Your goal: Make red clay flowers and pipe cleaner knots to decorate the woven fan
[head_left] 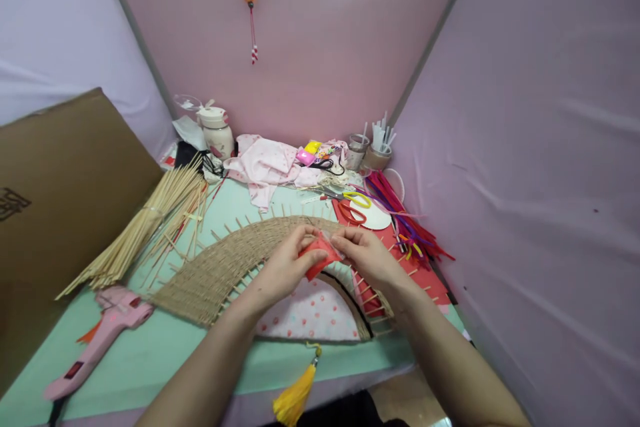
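Observation:
My left hand (pixel 289 261) and my right hand (pixel 364 255) meet over the middle of the table, both pinching a small red piece (pixel 320 255) that looks like felt or paper. Under them lies a half-round woven fan (pixel 210 277) with stick ends poking out round its rim. Its inner part is pink dotted fabric (pixel 310 317) edged in black. A yellow tassel (pixel 296 395) hangs from the fan's base over the table's front edge.
A pink glue gun (pixel 103 333) lies front left beside a bundle of bamboo sticks (pixel 145 227) and a brown cardboard sheet (pixel 55 187). Scissors (pixel 353 203), pipe cleaners (pixel 405 220), cups (pixel 373 153), pink cloth (pixel 263 163) and a jar (pixel 217 133) crowd the back. Fabric walls close in.

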Demonstrator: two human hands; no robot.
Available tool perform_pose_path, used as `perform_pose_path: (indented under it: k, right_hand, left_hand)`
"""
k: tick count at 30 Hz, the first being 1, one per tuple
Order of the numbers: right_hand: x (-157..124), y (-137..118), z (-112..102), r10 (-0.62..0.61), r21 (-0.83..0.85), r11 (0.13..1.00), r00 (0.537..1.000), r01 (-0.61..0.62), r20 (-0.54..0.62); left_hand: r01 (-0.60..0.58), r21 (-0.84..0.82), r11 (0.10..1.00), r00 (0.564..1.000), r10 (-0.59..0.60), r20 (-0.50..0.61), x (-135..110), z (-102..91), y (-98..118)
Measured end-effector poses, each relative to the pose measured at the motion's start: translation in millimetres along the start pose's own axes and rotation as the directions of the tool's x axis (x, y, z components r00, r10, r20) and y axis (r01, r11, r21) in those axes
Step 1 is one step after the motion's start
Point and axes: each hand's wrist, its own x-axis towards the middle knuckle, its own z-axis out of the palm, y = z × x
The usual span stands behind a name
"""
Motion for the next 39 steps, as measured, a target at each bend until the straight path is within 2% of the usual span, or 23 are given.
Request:
perform_pose_path:
  k: [2,6,8,10,11,12,13,16,20,24,29,35,39]
  right_hand:
    - [-1,4,3,0.085,0.097,0.991,0.995,-0.09,0.058]
    - [-1,-2,8,0.08,0.004,0.997,0.995,-0.08,0.052]
    - [1,-6,10,0.078,-0.018,0.997,0.997,-0.078,0.001]
    - [3,-9,13,0.064,-0.018,0.998,0.996,-0.065,-0.062]
    - [5,-10,15,0.05,-0.013,0.999,0.994,-0.051,-0.093]
    - [6,-11,18,0.037,-0.006,0.999,0.992,-0.038,-0.12]
    - [7,-11,21,0.029,0.007,1.0,0.99,-0.029,-0.14]
    - [8,-11,31,0.055,0.093,0.995,0.985,-0.04,-0.165]
    - [5,-3,39,0.181,0.267,0.953,0.976,-0.143,-0.122]
    - [1,5,39,0.266,0.379,0.897,0.962,-0.227,-0.054]
    - [-4,12,39,0.251,0.429,0.878,0.968,-0.214,-0.03]
    - [-5,17,48,0.174,0.337,0.934,0.976,-0.123,-0.127]
    - [-3,16,55,0.136,0.34,0.937,0.982,-0.084,-0.132]
  left_hand:
    - [0.027,-0.006,1.0,1.0,-0.027,0.013,-4,-4.3,-5]
    - [0.04,0.162,0.986,0.999,-0.036,-0.033,-6,-12.4,-11]
    - [-0.029,0.323,0.946,0.985,0.082,-0.152,-6,-14.9,-11]
    - [-0.083,0.533,0.842,0.909,0.283,-0.305,-7,-15.1,-9]
    - [-0.094,0.622,0.777,0.866,0.372,-0.334,-8,-14.3,-7]
    - [-0.106,0.683,0.723,0.845,0.428,-0.322,-8,-12.9,-5]
    - [-0.122,0.712,0.691,0.851,0.442,-0.284,-9,-11.1,-4]
    - [-0.152,0.682,0.716,0.93,0.337,-0.146,-8,-5.5,-2]
    - [-0.124,0.62,0.775,0.965,0.24,-0.108,-5,-4.0,-5]
    - [-0.149,0.518,0.842,0.973,0.217,-0.073,-8,-8.3,-9]
    - [-0.134,0.366,0.921,0.984,0.166,-0.058,-11,-9.8,-8]
    - [-0.121,0.292,0.949,0.963,0.183,-0.196,-10,-1.3,-10]
    - [-0.136,0.275,0.952,0.941,0.211,-0.265,-11,0.5,-13]
